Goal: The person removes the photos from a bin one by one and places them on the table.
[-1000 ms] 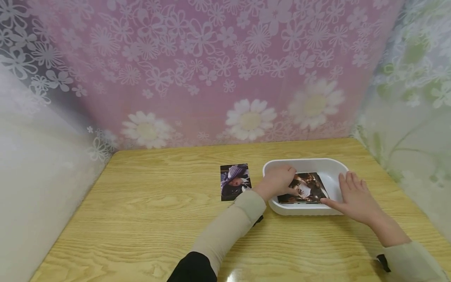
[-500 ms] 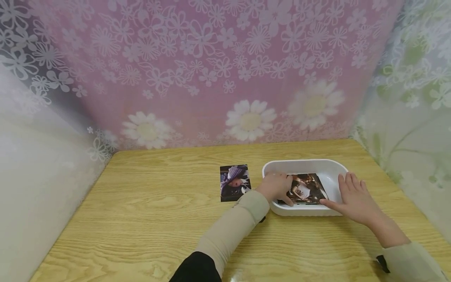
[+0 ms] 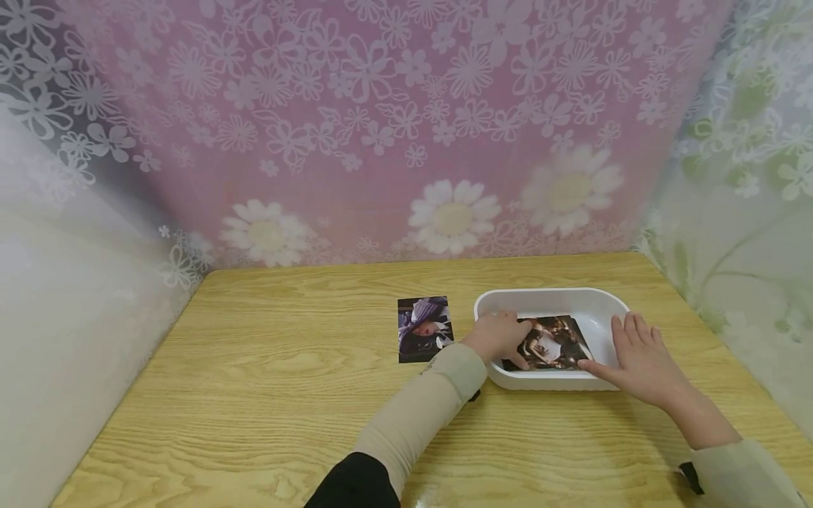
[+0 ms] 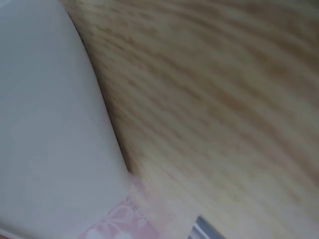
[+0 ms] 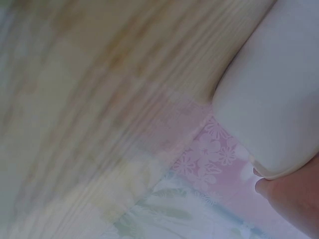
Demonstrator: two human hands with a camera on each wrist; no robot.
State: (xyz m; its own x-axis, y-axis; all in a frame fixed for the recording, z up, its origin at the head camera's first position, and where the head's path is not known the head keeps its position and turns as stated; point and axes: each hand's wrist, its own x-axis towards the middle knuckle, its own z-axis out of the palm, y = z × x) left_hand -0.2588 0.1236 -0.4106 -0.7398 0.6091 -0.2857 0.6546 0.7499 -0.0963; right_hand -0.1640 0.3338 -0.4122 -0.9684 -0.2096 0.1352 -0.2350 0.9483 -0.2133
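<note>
A small pile of photo cards lies in a white oblong tray with rounded ends. My left hand reaches over the tray's left end and rests on the pile's left part, covering it; its fingertips and thumb are spread apart. Over the tray's right rim lies my right hand, fingers straight, with the thumb at the pile's near right corner. Outside the tray, just left of it, a single photo card lies flat on the table. The wrist views show mainly the tray's outer wall, with part of the right hand below it.
The wood-grain table extends to the left and in front of the tray. A pink flowered backdrop stands behind it, with pale patterned panels at the left and right.
My left hand has shifted down and left across the pile, while the cards stay about where they were. The right hand and the loose card show no clear movement.
</note>
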